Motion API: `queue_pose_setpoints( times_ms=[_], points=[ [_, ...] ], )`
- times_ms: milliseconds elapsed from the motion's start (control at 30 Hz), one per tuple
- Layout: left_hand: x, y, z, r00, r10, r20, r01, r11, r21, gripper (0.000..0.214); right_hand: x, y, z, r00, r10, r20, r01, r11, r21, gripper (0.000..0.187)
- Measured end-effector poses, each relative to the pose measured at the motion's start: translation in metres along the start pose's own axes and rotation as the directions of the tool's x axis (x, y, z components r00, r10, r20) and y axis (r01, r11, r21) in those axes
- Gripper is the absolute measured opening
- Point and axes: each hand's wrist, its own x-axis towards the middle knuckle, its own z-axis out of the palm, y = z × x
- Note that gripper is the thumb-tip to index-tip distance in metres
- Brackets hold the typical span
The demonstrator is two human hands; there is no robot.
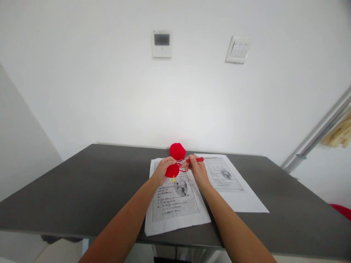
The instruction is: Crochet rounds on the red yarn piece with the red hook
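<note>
My left hand pinches a small red crocheted piece by its edge. A yellow stitch marker hangs at the lower side of that piece. In my right hand is a crochet hook with a red handle, its metal tip pointing left at the crocheted piece. A loose strand of red yarn runs between the two hands. Just behind them, near the wall, sits a ball of red yarn.
Two printed sheets lie on the dark table: a near sheet under my hands and a right-hand sheet. The white wall rises at the table's back edge, with a panel and a switch. A grey pole slants at the right.
</note>
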Motion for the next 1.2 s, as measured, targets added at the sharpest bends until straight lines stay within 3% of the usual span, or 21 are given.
queue_pose_setpoints(
  times_ms=[667,933,1200],
  points=[
    [0.002,0.001,0.002,1.000,0.022,-0.005,-0.022,0.995,-0.096,0.019,0.000,0.003,0.005,0.993,0.120,-0.010,-0.115,0.970,0.216,0.037],
    [-0.003,0.007,0.011,0.999,0.038,0.017,-0.036,0.991,-0.129,0.036,0.001,0.007,0.005,0.988,0.151,-0.029,-0.139,0.959,0.247,0.037],
    [-0.002,0.003,0.011,0.998,0.041,0.049,-0.038,0.997,-0.061,0.039,0.002,0.010,0.005,0.980,0.197,-0.036,-0.178,0.939,0.295,0.039]
  ],
)
